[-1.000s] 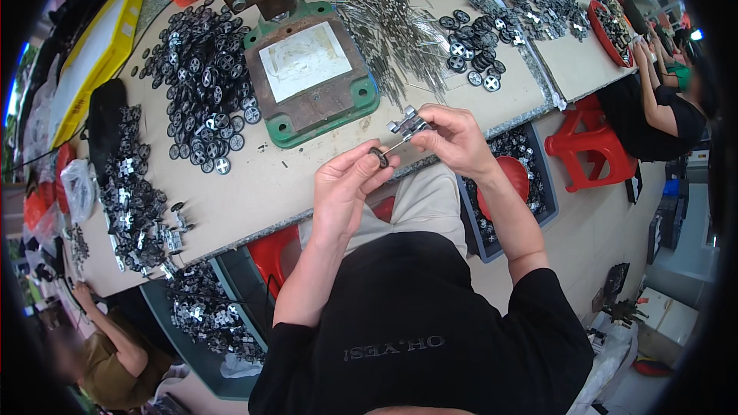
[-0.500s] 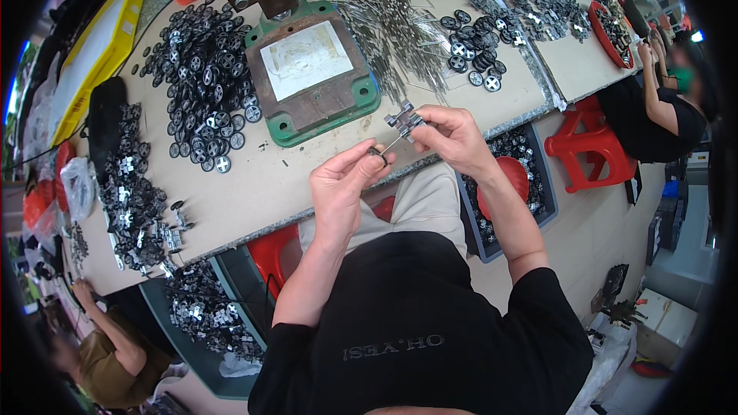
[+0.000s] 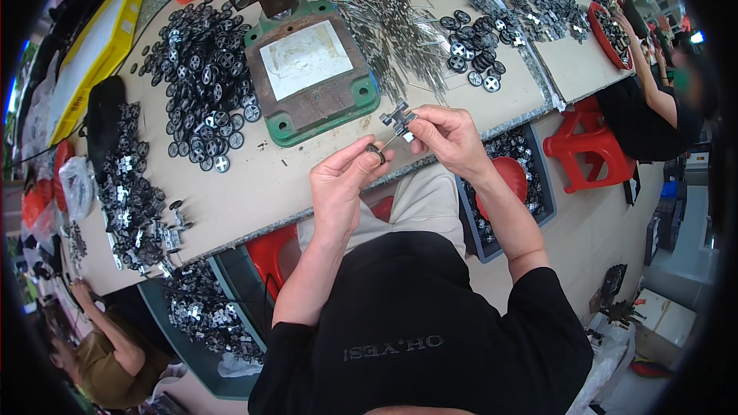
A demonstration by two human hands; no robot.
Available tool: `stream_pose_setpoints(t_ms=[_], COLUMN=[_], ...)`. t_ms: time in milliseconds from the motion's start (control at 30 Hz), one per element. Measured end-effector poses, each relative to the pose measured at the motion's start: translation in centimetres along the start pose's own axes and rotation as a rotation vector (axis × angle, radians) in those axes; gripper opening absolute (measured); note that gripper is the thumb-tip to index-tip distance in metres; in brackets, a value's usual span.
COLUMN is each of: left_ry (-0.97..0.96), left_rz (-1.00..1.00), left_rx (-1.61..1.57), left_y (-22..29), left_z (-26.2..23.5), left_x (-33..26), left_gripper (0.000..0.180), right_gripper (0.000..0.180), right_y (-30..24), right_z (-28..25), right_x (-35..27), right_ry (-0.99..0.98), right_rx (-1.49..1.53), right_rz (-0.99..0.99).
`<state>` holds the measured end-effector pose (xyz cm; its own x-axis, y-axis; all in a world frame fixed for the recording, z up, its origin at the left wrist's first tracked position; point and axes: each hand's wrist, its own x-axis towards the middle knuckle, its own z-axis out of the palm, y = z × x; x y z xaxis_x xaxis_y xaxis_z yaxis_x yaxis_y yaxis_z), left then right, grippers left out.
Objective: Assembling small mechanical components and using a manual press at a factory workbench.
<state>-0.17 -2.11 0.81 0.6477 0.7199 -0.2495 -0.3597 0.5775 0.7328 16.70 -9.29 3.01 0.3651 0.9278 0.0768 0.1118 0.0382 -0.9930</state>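
My left hand (image 3: 344, 179) pinches a small black round wheel (image 3: 375, 154) between thumb and fingers, just above the table's near edge. My right hand (image 3: 446, 137) holds a small metal bracket piece (image 3: 398, 118) with a thin pin pointing toward the wheel. The two parts are close together, almost touching. Behind them stands a green press base (image 3: 314, 77) with a pale rectangular plate, and a heap of thin metal pins (image 3: 388, 19) lies to its right.
A large pile of black wheels (image 3: 201, 84) covers the table's left; more wheels (image 3: 473, 38) lie at right. Assembled metal parts (image 3: 131, 192) sit far left. A blue bin (image 3: 507, 184) of parts and a red stool (image 3: 588, 150) are below the table. Other people work nearby.
My left hand has risen slightly with the wheel toward the bracket in my right hand. The rest is unchanged.
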Motion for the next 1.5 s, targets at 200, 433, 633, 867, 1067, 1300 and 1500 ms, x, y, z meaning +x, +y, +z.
stream_pose_setpoints(t_ms=[200, 433, 633, 867, 1067, 1300, 1500], left_ry=[-0.002, -0.080, -0.054, -0.056, -0.089, -0.193, -0.219], left_rz=[0.137, -0.008, -0.016, 0.082, 0.019, -0.084, -0.111], left_rx=[0.136, -0.004, -0.019, 0.115, 0.013, -0.118, -0.135], left_y=[-0.5, -0.4, -0.1, -1.0, -0.3, 0.2, -0.7], left_z=[0.5, -0.4, -0.3, -0.4, -0.2, -1.3, -1.2], left_x=[-0.2, 0.3, 0.5, 0.6, 1.1, 0.8, 1.2], left_gripper=[0.031, 0.029, 0.033, 0.031, 0.032, 0.032, 0.029], right_gripper=[0.015, 0.018, 0.016, 0.014, 0.017, 0.014, 0.022], right_y=[0.5, 0.6, -0.2, 0.2, 0.3, 0.5, 2.0], right_z=[0.2, 1.2, 1.2, 2.2, 2.1, -7.4, -10.8], right_x=[-0.3, -0.5, -0.7, -0.9, -0.9, 0.3, 0.3], right_ry=[-0.118, 0.026, -0.013, 0.036, 0.077, 0.562, 0.486], right_rx=[-0.120, -0.340, -0.190, -0.241, -0.443, -0.894, -1.085], right_rz=[-0.072, -0.227, -0.104, -0.147, -0.304, -0.045, 0.079])
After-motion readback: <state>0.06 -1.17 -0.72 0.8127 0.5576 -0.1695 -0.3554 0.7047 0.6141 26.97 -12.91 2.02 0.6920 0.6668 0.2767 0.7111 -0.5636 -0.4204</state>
